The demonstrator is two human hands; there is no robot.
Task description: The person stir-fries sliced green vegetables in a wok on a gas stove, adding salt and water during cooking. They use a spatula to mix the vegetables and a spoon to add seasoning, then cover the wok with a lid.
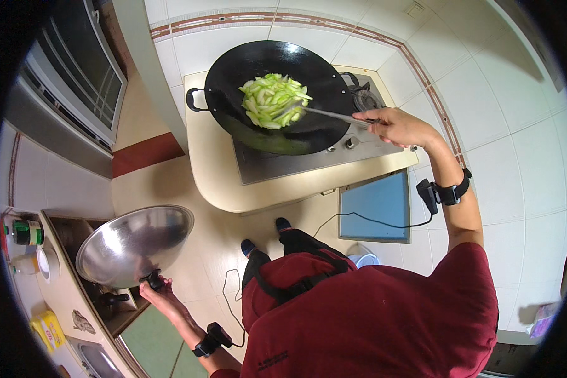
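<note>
My right hand [399, 126] grips the handle end of a metal spatula [333, 115]. The spatula's blurred head lies in pale green vegetable slices [271, 97], heaped in the bottom of a large black wok [283, 144]. The wok sits on the gas stove [274, 165], its two loop handles at left and right. Down at the left, my left hand [159, 289] holds a shiny domed metal lid [132, 245] by its black knob. The lid is tilted, away from the wok, over the floor and beside the left counter.
On the left counter [59, 302] stand jars, a white bowl [47, 264] and a yellow packet [48, 330], near a metal sink [99, 359]. Open shelves [115, 314] lie below. A second burner [366, 100] is right of the wok. Black cables [359, 215] run from both wrist straps.
</note>
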